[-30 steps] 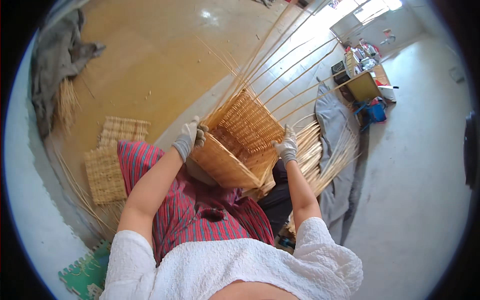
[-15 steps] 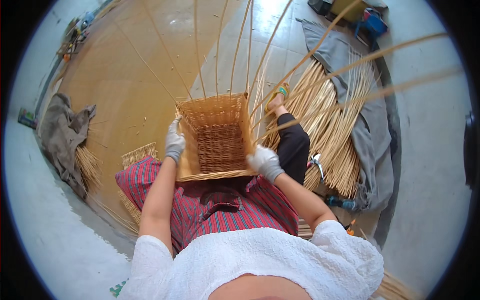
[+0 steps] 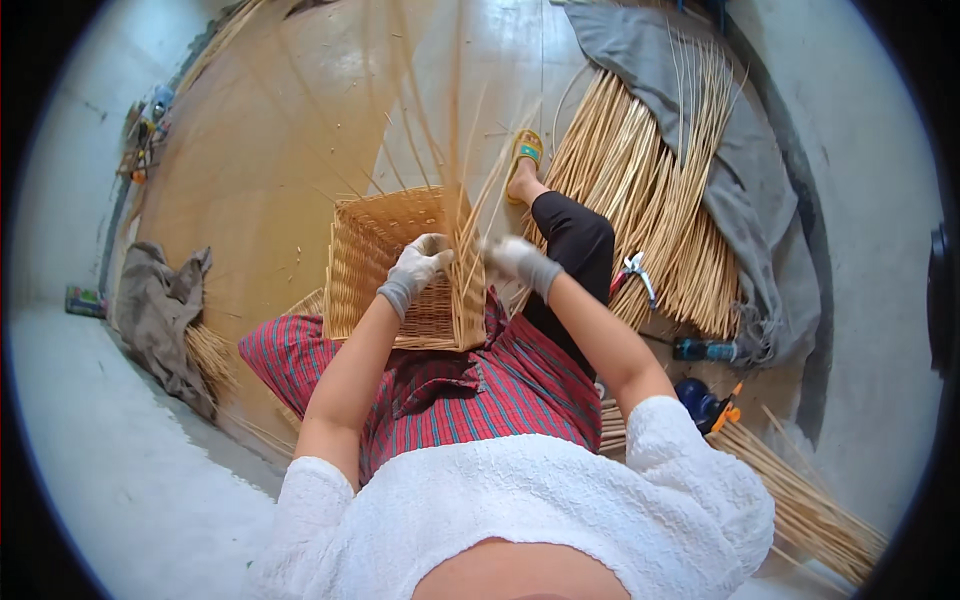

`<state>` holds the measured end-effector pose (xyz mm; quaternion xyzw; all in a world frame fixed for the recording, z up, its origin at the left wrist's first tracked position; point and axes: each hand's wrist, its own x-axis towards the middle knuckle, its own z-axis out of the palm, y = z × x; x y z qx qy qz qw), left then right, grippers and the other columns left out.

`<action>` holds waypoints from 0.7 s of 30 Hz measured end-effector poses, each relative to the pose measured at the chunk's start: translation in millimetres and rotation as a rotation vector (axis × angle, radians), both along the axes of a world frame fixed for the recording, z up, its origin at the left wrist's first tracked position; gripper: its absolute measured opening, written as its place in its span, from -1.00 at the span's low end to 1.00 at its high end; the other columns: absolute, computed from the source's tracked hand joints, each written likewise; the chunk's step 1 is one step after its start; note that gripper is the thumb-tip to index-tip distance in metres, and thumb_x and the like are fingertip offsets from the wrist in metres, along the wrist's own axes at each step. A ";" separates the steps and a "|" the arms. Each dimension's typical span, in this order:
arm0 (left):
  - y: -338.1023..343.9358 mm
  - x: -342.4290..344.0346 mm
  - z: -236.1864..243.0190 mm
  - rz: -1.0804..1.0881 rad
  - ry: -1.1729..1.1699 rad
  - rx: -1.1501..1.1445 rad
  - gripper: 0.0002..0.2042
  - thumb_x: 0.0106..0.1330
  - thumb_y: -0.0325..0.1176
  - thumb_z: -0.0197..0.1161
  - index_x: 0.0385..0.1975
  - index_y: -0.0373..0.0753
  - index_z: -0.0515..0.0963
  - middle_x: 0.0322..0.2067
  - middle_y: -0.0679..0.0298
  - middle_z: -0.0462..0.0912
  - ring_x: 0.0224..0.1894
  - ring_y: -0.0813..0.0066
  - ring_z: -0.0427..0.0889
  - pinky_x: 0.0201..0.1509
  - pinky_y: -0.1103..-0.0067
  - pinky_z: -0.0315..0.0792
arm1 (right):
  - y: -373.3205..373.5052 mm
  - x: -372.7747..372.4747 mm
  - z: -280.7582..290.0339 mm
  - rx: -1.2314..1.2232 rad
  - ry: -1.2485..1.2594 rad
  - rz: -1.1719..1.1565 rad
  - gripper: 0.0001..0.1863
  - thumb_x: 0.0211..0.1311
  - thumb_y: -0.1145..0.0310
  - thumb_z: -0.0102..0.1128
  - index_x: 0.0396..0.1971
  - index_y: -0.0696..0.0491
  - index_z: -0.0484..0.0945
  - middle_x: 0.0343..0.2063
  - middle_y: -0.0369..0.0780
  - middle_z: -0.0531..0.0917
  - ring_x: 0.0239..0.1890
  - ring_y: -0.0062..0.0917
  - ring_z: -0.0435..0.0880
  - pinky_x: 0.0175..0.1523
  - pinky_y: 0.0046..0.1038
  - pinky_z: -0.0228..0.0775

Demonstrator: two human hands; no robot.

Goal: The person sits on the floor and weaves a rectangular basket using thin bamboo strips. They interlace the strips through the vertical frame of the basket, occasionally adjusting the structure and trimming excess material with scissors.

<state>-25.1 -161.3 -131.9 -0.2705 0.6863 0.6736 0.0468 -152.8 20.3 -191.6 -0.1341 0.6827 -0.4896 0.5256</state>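
Moved across the basket [image 3: 365, 255]: my left hand [image 3: 423, 264], from its left side to its right.

Tan-and-grey floor [image 3: 270, 180] spreads before me, a pale wall [image 3: 880, 330] rises at my right, and grey cloth [image 3: 780, 225] lies against bundled rods [image 3: 650, 190]. Over my striped red lap cloth [image 3: 510, 395] sits the basket; my right hand [image 3: 520, 262], blurred, is just outside its right side, apart from my left; what either grips I cannot tell. Shears [image 3: 637, 270] lie at the rods' edge.

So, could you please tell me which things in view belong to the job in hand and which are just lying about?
In the job, it seems:
wicker basket
rods rising from it
heaped rods, probably

Apparently lying about, untouched:
crumpled cloth at left
small green item
red-handled tool
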 end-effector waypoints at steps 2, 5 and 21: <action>-15.3 -9.4 -21.8 -0.100 0.007 -0.038 -0.63 0.31 -0.38 0.38 0.09 -0.20 0.50 -0.13 0.31 0.66 -0.10 0.47 0.64 -0.06 0.45 0.62 | -13.9 -28.3 -2.0 -0.181 -0.160 -0.377 -0.45 0.28 0.04 0.34 0.09 0.13 0.48 -0.11 -0.22 0.65 -0.16 -0.55 0.66 -0.09 -0.44 0.58; -15.7 -7.5 -31.6 0.036 -0.151 -0.063 -0.61 0.28 -0.41 0.41 0.09 -0.18 0.48 -0.10 0.32 0.63 -0.14 0.50 0.64 -0.10 0.52 0.61 | -38.7 -32.3 -4.7 -0.416 -0.317 -0.469 -0.42 0.16 0.07 0.47 0.04 0.15 0.53 -0.19 -0.21 0.67 -0.22 -0.53 0.64 -0.17 -0.45 0.55; -1.0 22.6 -25.5 -0.296 0.236 -0.417 -0.76 0.57 -0.28 0.02 0.04 -0.21 0.56 -0.05 0.34 0.59 0.06 0.52 0.51 0.22 0.51 0.37 | -82.6 -1.8 -37.9 -0.546 -0.210 -0.613 -0.60 0.07 0.28 0.55 -0.17 0.02 0.51 -0.34 -0.30 0.62 -0.29 -0.60 0.58 -0.17 -0.48 0.52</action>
